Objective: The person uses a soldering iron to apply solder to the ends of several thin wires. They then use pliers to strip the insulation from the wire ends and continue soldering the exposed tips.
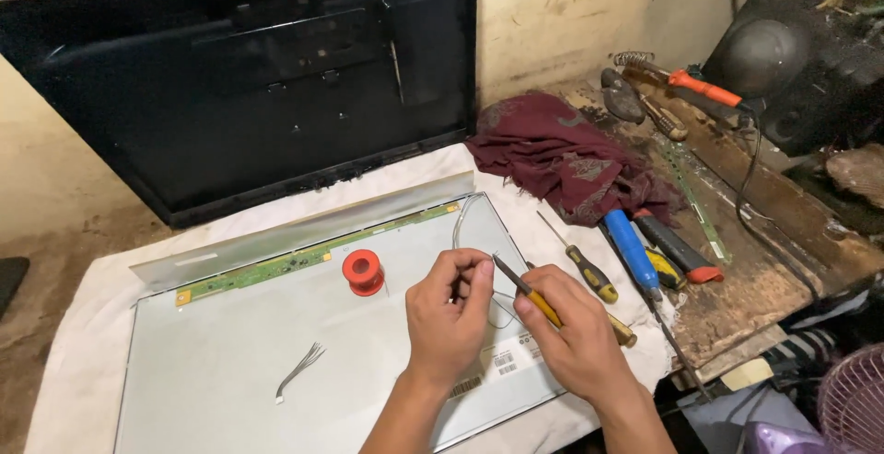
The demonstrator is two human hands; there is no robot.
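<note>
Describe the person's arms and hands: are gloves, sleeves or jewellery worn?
Both hands are bare: the left hand and right hand wear no gloves, and no rings show. The forearms are uncovered to the frame's bottom edge, with no sleeve, watch or bracelet in view.

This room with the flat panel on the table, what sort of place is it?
Probably a small electronics repair workshop. A bare display panel lies on the cloth-covered table, a black screen back cover leans on the wall, and screwdrivers lie on the worn wooden bench.
</note>
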